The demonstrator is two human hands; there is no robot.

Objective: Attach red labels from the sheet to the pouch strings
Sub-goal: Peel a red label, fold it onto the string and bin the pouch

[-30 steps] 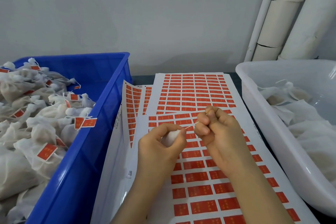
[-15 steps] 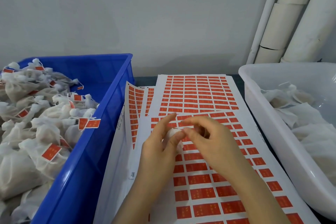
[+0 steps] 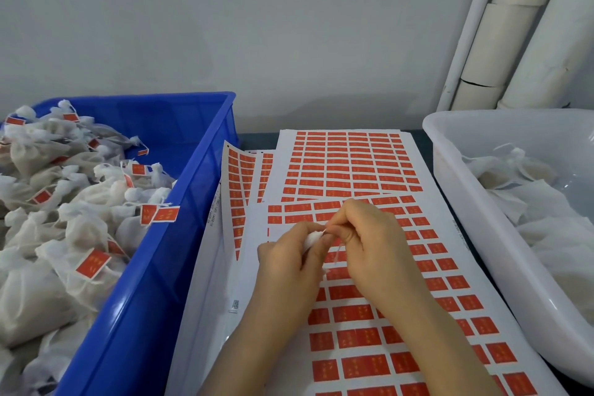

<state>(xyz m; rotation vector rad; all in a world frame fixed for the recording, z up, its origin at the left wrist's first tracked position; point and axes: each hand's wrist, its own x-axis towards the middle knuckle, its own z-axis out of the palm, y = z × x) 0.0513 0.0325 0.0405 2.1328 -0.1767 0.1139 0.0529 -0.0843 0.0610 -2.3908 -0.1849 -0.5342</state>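
While both hands [image 3: 324,254] pinch pouch [image 3: 312,238] — string [image 3: 338,252] dangling, bins flanking closely.

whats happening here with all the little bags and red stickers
A person is tagging small white pouches with red labels. The left hand holds one pouch above the label sheet, while the right hand pinches its string. The blue bin on the left holds pouches already labelled; the white tub on the right holds ones without visible labels.
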